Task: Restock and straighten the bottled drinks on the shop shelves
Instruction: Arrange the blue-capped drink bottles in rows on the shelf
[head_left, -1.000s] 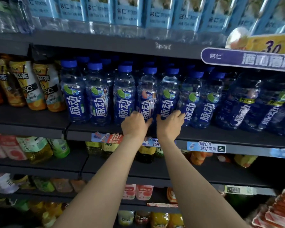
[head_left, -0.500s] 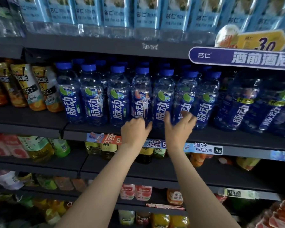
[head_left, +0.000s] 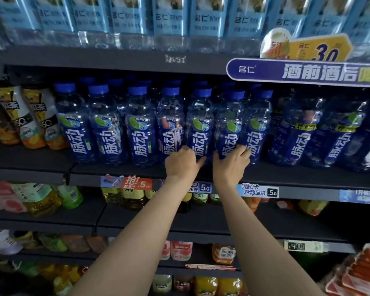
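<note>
1. While both arms reach up, the clear plastic drink bottles with blue caps and blue labels [head_left: 141, 124] stand in a row on the dark shop shelf [head_left: 286, 174], at the front edge, with more rows behind them.
2. The left hand [head_left: 181, 165] rests against the bottom of the fourth bottle with an orange picture on its label [head_left: 170, 124]. Its thumb points right toward the fifth bottle with a green lime picture [head_left: 200, 127]. Its other fingers curl in toward the bottle, but I cannot tell if this grip really holds it.
3. The right hand [head_left: 230, 165] sits just beside the left one. Its grip is spread a little, with the fingers lying on the low part of the sixth bottle with a blue label [head_left: 230, 133]. The fingertips reach toward the seventh bottle [head_left: 256, 129].
4. To the right stand bigger dark blue bottles [head_left: 299, 129] on the same shelf.
5. To the left stand yellow and orange tea bottles [head_left: 36, 118].
6. Above, on the top shelf, sit clear bottles with light blue labels [head_left: 171, 18], and a blue sign with white words [head_left: 303, 71] hangs on the shelf edge.
7. Below the hands, small price tags [head_left: 257, 191] stick to the shelf front.
8. Lower shelves hold green, yellow and pink drinks [head_left: 41, 199].
</note>
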